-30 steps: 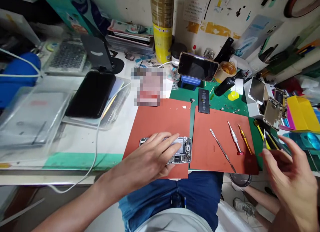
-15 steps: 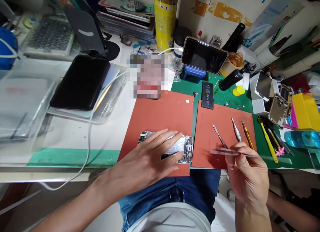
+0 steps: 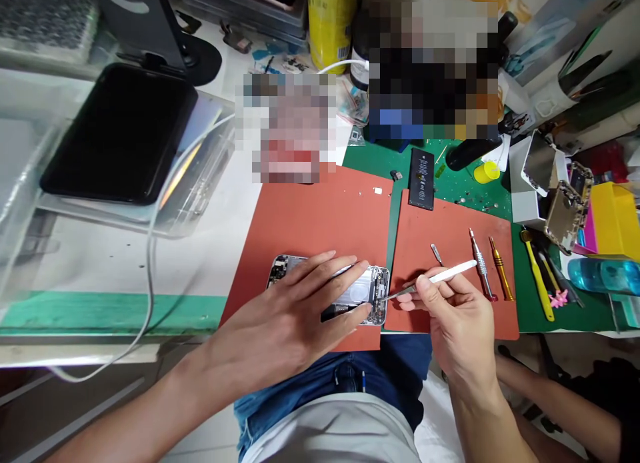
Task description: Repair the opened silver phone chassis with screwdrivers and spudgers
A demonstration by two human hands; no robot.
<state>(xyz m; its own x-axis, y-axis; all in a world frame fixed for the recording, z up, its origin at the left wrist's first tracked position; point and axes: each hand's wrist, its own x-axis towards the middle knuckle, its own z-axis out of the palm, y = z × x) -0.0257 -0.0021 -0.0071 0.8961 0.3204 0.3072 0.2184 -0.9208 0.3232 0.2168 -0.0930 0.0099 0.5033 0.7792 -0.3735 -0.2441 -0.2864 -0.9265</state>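
An opened smartphone (image 3: 379, 295) lies on the left red-orange silicone mat (image 3: 305, 216), its internals and silver frame showing. My left hand (image 3: 295, 306) rests spread across it and hides most of its middle. My right hand (image 3: 457, 320) pinches white-handled tweezers (image 3: 443, 275), their fine metal tips reaching the phone's right edge. Beside that hand, on the right mat (image 3: 450, 240), lie a steel-handled tool (image 3: 481, 262) and a yellow-handled screwdriver (image 3: 501, 270). A metal spudger tip (image 3: 437, 253) shows there, its shaft hidden behind my right hand. A loose phone battery (image 3: 421, 178) sits at that mat's top edge.
A green cutting mat (image 3: 520, 283) lies under the tools. At right sit a phone rear housing (image 3: 565, 216) and a phone screen (image 3: 539, 163). A black phone (image 3: 117, 133) rests on a clear plastic tray (image 3: 200, 190) to the left. Two pixelated patches cover the back.
My right hand has moved left and inward with the tweezers, bringing their tips to the phone's edge. My left hand stays on the phone. The view has tilted lower.
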